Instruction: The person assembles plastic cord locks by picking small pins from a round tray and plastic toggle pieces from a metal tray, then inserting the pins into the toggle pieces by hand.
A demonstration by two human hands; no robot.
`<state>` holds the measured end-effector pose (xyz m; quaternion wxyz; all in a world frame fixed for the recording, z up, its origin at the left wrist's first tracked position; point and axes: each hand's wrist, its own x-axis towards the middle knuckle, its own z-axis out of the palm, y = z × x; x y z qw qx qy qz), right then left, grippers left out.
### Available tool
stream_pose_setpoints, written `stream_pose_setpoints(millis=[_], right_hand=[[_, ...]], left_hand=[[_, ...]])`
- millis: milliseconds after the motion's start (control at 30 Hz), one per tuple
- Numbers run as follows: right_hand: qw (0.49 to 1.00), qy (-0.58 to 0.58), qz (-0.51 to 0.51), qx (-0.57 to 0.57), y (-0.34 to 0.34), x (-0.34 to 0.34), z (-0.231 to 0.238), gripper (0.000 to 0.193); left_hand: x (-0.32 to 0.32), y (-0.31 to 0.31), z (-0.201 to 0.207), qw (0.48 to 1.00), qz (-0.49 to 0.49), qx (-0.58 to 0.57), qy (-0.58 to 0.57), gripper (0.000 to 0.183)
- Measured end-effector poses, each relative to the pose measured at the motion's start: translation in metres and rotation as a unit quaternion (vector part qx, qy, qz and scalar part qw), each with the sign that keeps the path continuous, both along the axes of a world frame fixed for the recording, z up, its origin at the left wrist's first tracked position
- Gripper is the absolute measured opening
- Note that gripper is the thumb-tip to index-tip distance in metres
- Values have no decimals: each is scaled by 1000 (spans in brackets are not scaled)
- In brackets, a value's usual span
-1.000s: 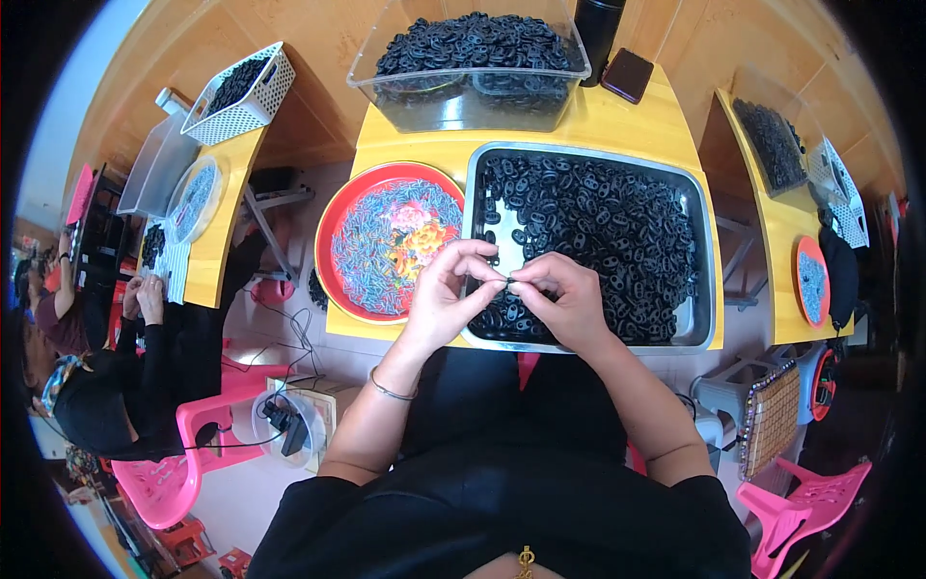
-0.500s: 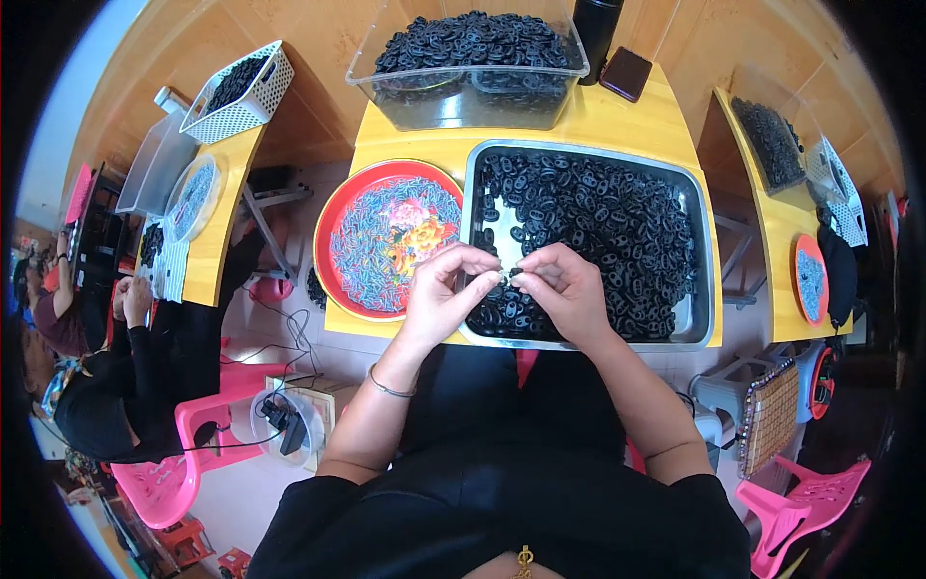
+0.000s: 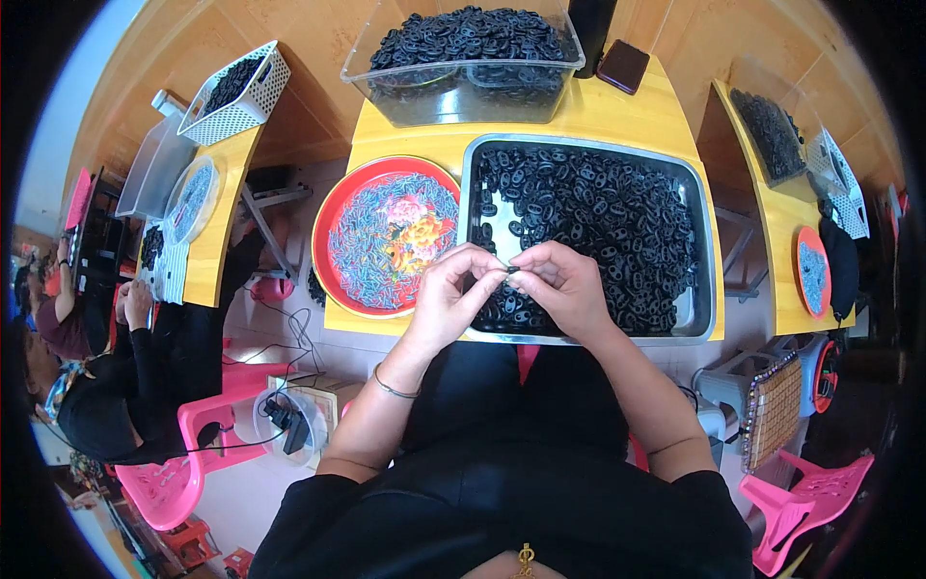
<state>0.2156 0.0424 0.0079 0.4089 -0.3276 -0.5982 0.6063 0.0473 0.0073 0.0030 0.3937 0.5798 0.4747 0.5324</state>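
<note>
Yellow-topped tables stand in a row on a wooden floor, and the person in black sits at the middle table (image 3: 598, 121) with both forearms coming up from the lower edge.

From the head camera, the left hand (image 3: 449, 294) and the right hand (image 3: 564, 289) meet over the near edge of a metal tray (image 3: 699, 251). Fingertips of both hands pinch together on one small black part (image 3: 511, 273), which is held between them just above the tray's near left corner; it is too small to make out its shape. A thin bangle (image 3: 395, 388) circles the left wrist.

That tray is filled with loose black rings (image 3: 598, 222), with a bare patch of metal near its left side. Just left of it, touching or nearly so, lies a red round dish (image 3: 333, 207) holding thin blue-grey pins (image 3: 371, 246) over a flowered centre. Behind both sits a clear plastic bin (image 3: 463, 92) heaped with the same black rings. A dark cylinder (image 3: 588, 21) and a dark flat case (image 3: 622, 66) rest at the table's far right.

At the left table another person in black sits on a pink chair (image 3: 169, 473), hands (image 3: 130, 299) raised by the table edge. A white perforated basket (image 3: 241, 96) of black pieces stands on that table's far end. To the right, a further table (image 3: 786, 241) carries more black rings and a small red dish (image 3: 810, 280).
</note>
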Motion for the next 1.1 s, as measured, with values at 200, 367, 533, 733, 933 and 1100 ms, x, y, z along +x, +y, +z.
stream_pose_setpoints(millis=[200,367,533,733,933,1100], right_hand=[[994,65,-86,29,10,6,3,12],[987,98,-122,21,17,9,9,11],[989,90,-117,20,16,6,4,12],[991,79,-111,9,14,6,2,13],[993,78,-93,-6,16,6,13,15],[994,55,-89,23,24,4,27,14]], left_hand=[[2,21,24,999,25,-3,44,23],[13,56,22,910,-15,126,395,25],[18,75,-1,867,-41,104,486,12],[24,68,1,841,-20,88,534,9],[26,63,6,830,-34,56,554,11],[9,57,8,931,-25,112,346,10]])
